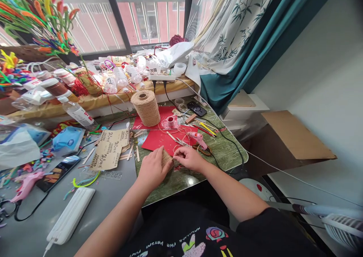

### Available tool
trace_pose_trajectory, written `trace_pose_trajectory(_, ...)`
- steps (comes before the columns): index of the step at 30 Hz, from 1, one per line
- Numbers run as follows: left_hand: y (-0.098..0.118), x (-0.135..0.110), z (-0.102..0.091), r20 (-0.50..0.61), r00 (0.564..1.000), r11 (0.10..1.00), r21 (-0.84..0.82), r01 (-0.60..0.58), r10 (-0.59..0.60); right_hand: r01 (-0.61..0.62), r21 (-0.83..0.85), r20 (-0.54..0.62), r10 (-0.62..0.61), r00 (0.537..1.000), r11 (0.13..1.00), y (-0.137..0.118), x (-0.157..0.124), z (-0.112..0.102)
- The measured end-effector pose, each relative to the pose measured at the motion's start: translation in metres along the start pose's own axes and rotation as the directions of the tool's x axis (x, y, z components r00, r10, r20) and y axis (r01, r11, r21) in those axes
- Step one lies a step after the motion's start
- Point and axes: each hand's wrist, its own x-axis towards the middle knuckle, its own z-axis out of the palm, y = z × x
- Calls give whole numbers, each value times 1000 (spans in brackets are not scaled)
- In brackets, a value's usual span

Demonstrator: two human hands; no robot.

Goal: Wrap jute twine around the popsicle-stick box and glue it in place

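My left hand (154,168) is closed round a small piece wrapped in tan twine (166,157), held just above the near edge of the green table. Close beside it, my right hand (189,159) has its thumb and fingers pinched together at the piece's right side, where thin twine leads in. Most of the wrapped piece is covered by my left fingers. A large spool of jute twine (146,108) stands upright beyond my hands. Behind my right hand lie scissors (181,141) and a pink-and-white glue gun (197,139) on red sheets (153,140).
Sandpaper sheets (109,149) and wooden sticks (129,151) lie to the left. A phone (197,108) rests at the back right, near a black cable (227,136). A white power strip (70,215) is at front left. Plastic bottles (120,77) crowd the windowsill.
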Motion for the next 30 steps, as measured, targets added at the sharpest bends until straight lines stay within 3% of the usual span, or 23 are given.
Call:
trace_pose_trajectory(13,-4,2,-1,44,998,999,-8,-34,35,-46,111,10,45,999,993,9,2,7)
trace_pose_trajectory(24,-3,2,-1,38,999,999,-18,-33,33,25,27,-43,-24,999,999,9,-4,4)
trace_pose_trajectory(30,-28,-6,-20,180,969,972,-196,-131,167,-30,60,-41,33,999,998,13,-3,9)
